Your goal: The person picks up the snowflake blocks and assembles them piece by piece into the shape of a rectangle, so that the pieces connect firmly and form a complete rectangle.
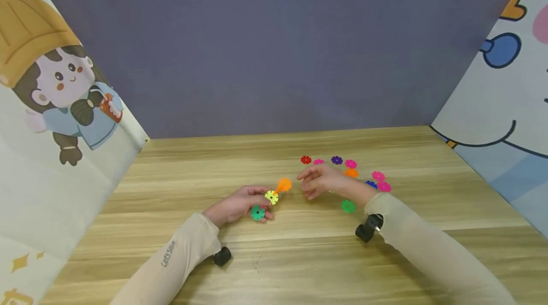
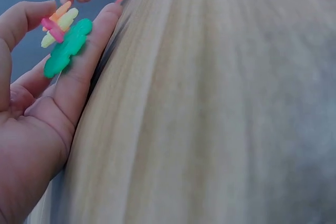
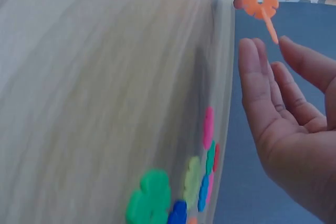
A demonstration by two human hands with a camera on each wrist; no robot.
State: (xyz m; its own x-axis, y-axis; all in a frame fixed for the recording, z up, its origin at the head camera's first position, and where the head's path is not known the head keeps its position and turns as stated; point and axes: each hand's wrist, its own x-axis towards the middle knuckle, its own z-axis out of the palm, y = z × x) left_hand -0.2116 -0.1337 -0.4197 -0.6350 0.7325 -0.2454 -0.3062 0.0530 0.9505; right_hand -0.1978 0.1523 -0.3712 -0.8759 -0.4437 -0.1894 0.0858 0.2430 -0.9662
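My left hand [image 1: 241,204] pinches a short chain of interlocking notched flower discs between thumb and fingers. The chain runs from a green disc [image 1: 258,212] through a pink disc [image 2: 53,30] and a yellow disc [image 1: 271,197] to an orange disc [image 1: 284,184]. In the right wrist view, another orange disc [image 3: 269,24], seen edge-on, sticks out from that end. To the right of the chain, my right hand [image 1: 323,180] holds nothing. Its thumb and fingers are apart and slightly bent, close to the chain's orange end but apparently not touching it.
Several loose discs lie on the wooden table around and behind the right hand, among them a red disc [image 1: 306,159], a purple disc [image 1: 337,160], a pink disc [image 1: 378,176] and a green disc [image 1: 348,206]. A grey panel [image 1: 274,57] stands along the back edge.
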